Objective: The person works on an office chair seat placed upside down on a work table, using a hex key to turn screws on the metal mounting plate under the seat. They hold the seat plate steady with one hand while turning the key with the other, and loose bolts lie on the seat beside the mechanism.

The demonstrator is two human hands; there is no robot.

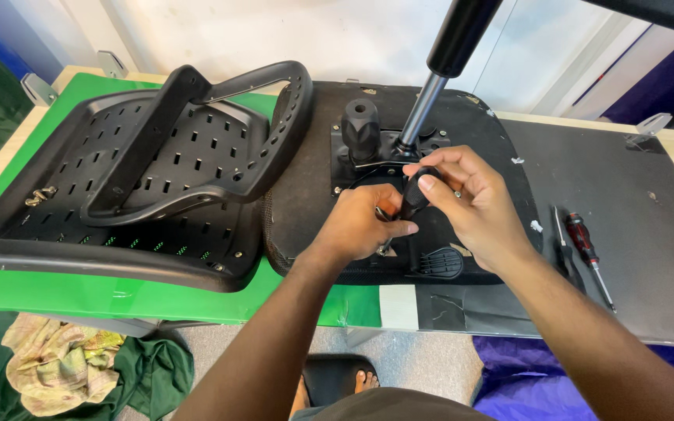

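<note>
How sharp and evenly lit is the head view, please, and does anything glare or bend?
Head view: soft, even light; both hands, left hand and right hand, are sharp; a mild sheen on the metal rod; the table edge bows from wide-angle distortion.

Your upturned chair seat [306, 187] lies on the table [665, 257], near its middle. The chair backrest [142, 179] lies to its left, its right edge overlapping the seat's left rim. The seat mechanism plate [368, 152] sits on the seat's far half, with a knob [360, 125] on its left side and the gas cylinder [438, 70] rising from its right. Your left hand [360, 222] and right hand [462, 199] meet just in front of the plate, both on a lever handle [413, 195]. Two screwdrivers [583, 253] lie on the table right of the seat. A heap of cloth [64, 362] sits on the floor, below the table's left end.
</note>
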